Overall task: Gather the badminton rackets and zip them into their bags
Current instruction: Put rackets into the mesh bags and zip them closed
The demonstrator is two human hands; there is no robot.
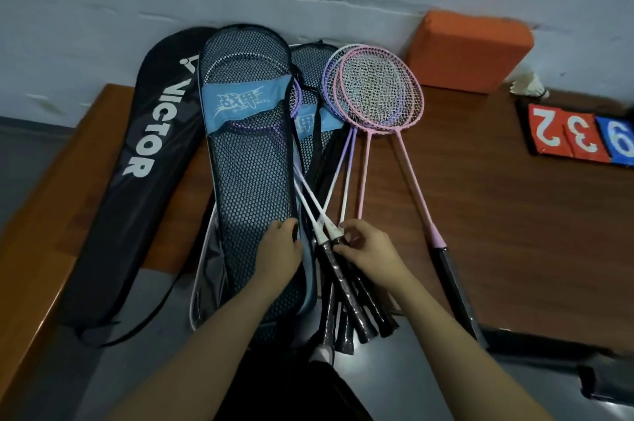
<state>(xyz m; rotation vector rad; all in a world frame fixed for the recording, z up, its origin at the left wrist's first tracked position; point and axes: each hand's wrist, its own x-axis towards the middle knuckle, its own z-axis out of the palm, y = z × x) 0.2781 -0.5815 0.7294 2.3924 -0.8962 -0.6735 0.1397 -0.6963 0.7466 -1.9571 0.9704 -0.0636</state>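
Note:
A black mesh bag point(250, 152) with a blue label lies on the brown table point(480, 214), with purple racket heads showing through its mesh. Its right edge is gripped by my left hand point(279, 249). A second mesh bag point(310, 77) lies behind it, partly hidden. My right hand point(363, 245) pinches the black handles point(343, 283) of two rackets whose white shafts run up into the front bag. Pink and purple rackets point(380, 91) lie fanned out to the right, one pink racket point(417, 187) apart from the rest. A black VICTOR bag point(144, 159) lies at the left.
An orange block point(470, 49) stands against the wall at the back right. A shuttlecock point(530, 84) and a flip scoreboard point(579, 134) with red and blue number cards lie at the far right. The racket handles and bag ends overhang the table's front edge.

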